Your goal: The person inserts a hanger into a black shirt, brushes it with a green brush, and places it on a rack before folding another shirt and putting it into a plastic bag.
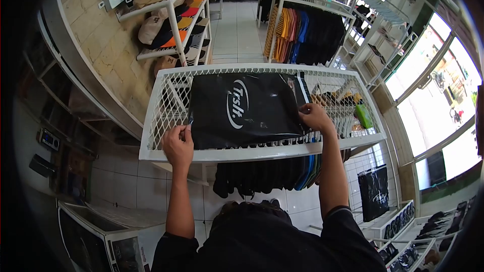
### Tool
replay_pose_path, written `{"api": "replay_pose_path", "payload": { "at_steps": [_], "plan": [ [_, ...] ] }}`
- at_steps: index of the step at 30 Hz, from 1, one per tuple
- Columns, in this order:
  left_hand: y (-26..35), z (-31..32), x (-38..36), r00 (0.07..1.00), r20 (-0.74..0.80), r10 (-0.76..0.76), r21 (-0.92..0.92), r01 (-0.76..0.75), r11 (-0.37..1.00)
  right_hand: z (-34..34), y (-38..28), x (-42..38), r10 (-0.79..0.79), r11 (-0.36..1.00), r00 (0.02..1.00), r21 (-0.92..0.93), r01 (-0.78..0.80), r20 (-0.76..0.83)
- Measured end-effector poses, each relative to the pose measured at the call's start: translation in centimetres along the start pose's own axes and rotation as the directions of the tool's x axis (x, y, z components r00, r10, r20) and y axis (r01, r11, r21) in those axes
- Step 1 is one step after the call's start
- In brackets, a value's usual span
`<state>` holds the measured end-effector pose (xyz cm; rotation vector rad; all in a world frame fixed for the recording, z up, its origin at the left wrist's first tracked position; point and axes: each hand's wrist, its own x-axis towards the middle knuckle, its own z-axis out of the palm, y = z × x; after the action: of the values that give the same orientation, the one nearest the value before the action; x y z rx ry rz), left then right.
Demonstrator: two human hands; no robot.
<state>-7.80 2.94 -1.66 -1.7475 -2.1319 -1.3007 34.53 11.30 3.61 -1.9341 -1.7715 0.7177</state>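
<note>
A black plastic-wrapped garment with a white logo lies flat on the white wire mesh top of a clothes rack. My left hand pinches the package's near left corner. My right hand grips its right edge near the bottom corner. Both forearms reach up from the bottom of the view.
Dark shirts hang under the mesh top. A green object lies on the mesh at the right. A shelf of caps stands against the left wall, and a rack of colourful shirts stands behind. White tile floor runs between.
</note>
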Motion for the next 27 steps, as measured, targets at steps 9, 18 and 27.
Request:
{"api": "replay_pose_path", "payload": {
  "at_steps": [9,18,27],
  "plan": [
    [0.1,0.0,0.0,0.998,-0.005,-0.055,-0.067,0.054,0.996,2.1,0.2,0.6,0.091,0.979,0.996,-0.181,-0.09,0.0],
    [-1.5,0.6,0.1,0.992,-0.08,-0.097,-0.138,0.086,0.987,-4.5,4.0,-0.7,0.257,0.938,0.916,-0.148,-0.313,-0.307],
    [-3.0,0.5,0.3,0.982,-0.076,-0.171,-0.307,0.14,0.941,-1.7,1.8,-6.1,-0.172,0.96,0.611,-0.272,-0.073,-0.773]
  ]
}}
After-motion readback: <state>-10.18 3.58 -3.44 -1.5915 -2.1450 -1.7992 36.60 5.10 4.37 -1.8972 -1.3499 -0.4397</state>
